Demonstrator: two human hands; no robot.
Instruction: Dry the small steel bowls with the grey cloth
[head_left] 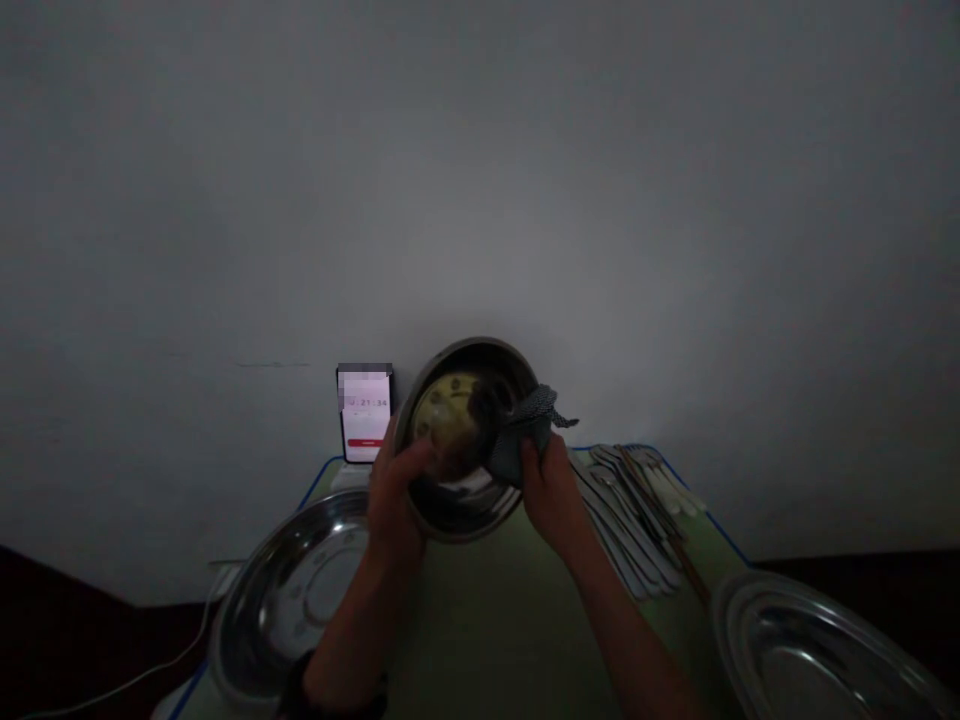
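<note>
A round metal bowl [480, 350] is held up over the table, tilted so that its shiny inside faces me. My left hand [397, 495] grips its left rim, the thumb reaching over onto the inside. In my right hand [555, 490] is a grey cloth [517, 445], bunched up and pressed against the bowl's right side. A loose corner of the cloth sticks out to the right. The fingers of my right hand are partly covered by the cloth.
A large metal basin [247, 580] stands at the left, another metal basin [731, 610] at the right front. Several utensils [622, 520] lie side by side at the right. A phone [367, 415] showing a timer leans by the wall [480, 180]. A white cable [172, 660] runs at the left.
</note>
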